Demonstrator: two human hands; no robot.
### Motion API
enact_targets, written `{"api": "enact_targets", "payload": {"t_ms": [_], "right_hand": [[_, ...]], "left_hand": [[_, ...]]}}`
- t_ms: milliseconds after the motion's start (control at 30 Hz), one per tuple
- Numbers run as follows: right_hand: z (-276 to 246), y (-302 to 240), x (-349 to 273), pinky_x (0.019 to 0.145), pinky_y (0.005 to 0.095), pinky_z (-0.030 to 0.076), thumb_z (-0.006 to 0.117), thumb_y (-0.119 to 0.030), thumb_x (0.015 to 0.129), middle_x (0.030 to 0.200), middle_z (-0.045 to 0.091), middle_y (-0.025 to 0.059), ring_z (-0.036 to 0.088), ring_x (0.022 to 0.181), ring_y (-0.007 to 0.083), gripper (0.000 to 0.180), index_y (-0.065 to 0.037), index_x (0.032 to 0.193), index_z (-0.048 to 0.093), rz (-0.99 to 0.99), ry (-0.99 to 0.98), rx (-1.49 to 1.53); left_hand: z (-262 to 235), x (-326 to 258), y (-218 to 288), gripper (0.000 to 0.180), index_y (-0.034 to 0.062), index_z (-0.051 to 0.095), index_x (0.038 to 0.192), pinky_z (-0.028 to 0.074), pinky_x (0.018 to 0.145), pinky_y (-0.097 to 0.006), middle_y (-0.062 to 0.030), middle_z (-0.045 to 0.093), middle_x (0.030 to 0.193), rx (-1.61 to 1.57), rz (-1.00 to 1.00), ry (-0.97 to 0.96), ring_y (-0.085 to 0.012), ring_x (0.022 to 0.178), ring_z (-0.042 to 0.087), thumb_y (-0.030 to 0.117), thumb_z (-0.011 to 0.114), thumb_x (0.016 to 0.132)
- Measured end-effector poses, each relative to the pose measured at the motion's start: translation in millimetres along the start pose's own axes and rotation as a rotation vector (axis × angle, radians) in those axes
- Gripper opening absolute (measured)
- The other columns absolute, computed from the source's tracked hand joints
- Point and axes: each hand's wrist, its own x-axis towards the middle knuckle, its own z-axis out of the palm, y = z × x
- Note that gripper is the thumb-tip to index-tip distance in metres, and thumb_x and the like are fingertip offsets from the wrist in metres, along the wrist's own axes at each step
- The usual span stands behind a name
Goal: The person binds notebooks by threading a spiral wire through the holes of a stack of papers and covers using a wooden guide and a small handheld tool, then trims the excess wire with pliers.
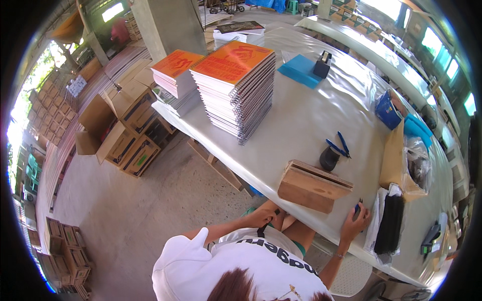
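Note:
My right hand (pixel 355 222) rests on the table's near edge, its fingers curled round a small dark blue-and-black tool (pixel 357 206) whose kind I cannot make out. Over my lap is my left hand (pixel 262 217), its fingers closed at a small black thing (pixel 276 212) too small to name. A wooden block stand (pixel 314 190) with a slot along its top sits just left of my right hand. Behind it lie a round black object (pixel 329 158) and open blue-handled pliers (pixel 340 145). Right of my right hand, a bundle of black binding coils (pixel 389 223) lies in white wrapping.
Tall stacks of spiral-bound orange-covered books (pixel 233 90) stand at the table's left edge. Farther back are a blue sheet (pixel 301 70) and a black tape dispenser (pixel 323 64). A cardboard box (pixel 394 160) holds plastic bags. Open cartons (pixel 125 125) stand on the floor at left.

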Motion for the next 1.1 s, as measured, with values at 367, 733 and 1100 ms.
{"api": "enact_targets", "payload": {"t_ms": [367,733,1100], "right_hand": [[-0.3,2.1,0.1,0.1,0.0498,0.04,0.066,-0.013,0.091,0.118,0.055,0.0187,0.052,0.114,0.0377,0.031,-0.007,0.121,0.063,-0.042,0.011,-0.005],[4.6,7.6,-0.6,0.099,0.0502,0.041,0.065,-0.013,0.091,0.117,0.055,0.0193,0.053,0.114,0.0386,0.029,-0.007,0.119,0.064,-0.04,0.026,-0.012],[7.3,13.1,-1.9,0.097,0.0493,0.042,0.065,-0.013,0.091,0.118,0.056,0.0192,0.052,0.114,0.038,0.033,-0.007,0.123,0.062,-0.055,0.047,-0.053]], "left_hand": [[-263.0,-104.9,47.3,0.049,0.0069,0.064,0.13,0.06,0.078,-0.036,-0.0143,0.069,0.125,0.127,-0.935,0.076,-0.0248,0.095,0.072,0.041,0.061,0.096],[-542.7,-36.7,110.2,0.052,-0.0051,0.067,0.082,0.048,0.046,-0.026,-0.0065,0.063,0.061,-0.074,-0.249,1.376,-0.0137,0.051,0.061,0.046,0.069,0.091],[-601.3,-47.2,57.5,0.035,-0.0027,0.061,0.117,0.062,0.073,-0.036,-0.0145,0.068,0.107,-0.416,-0.038,1.45,-0.0242,0.089,0.07,0.015,0.073,0.09]]}}
